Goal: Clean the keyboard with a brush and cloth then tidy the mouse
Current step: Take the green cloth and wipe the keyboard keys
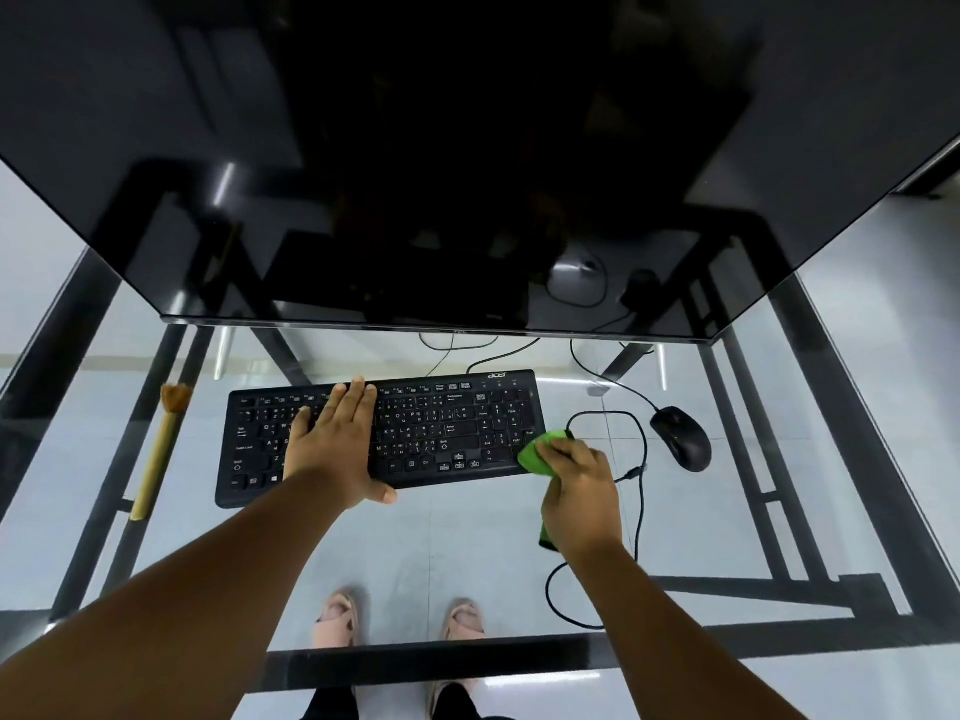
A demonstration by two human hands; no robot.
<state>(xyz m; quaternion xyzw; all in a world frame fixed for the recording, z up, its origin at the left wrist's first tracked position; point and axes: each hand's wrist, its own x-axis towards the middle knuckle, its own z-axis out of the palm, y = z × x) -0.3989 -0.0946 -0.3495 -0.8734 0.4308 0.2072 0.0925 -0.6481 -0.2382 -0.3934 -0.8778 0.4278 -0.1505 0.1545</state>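
**Cloth at the keyboard's right end**

Head view: the keyboard (384, 436) lies at centre frame on a glass desk (467, 537), long axis running left to right, slightly tilted up to the right. The left hand (332, 449) lies flat on its left half, fingers straight and pointing toward the monitor (467, 174). The right hand (582, 491) grips a green cloth (540, 452), fingers curled round it, pressing it to the keyboard's lower right corner. The brush (158, 449) lies at left, bristles toward the top of the frame. The mouse (680, 439) sits at right, well apart from the keyboard, its cable (641, 485) looping beside the right hand.
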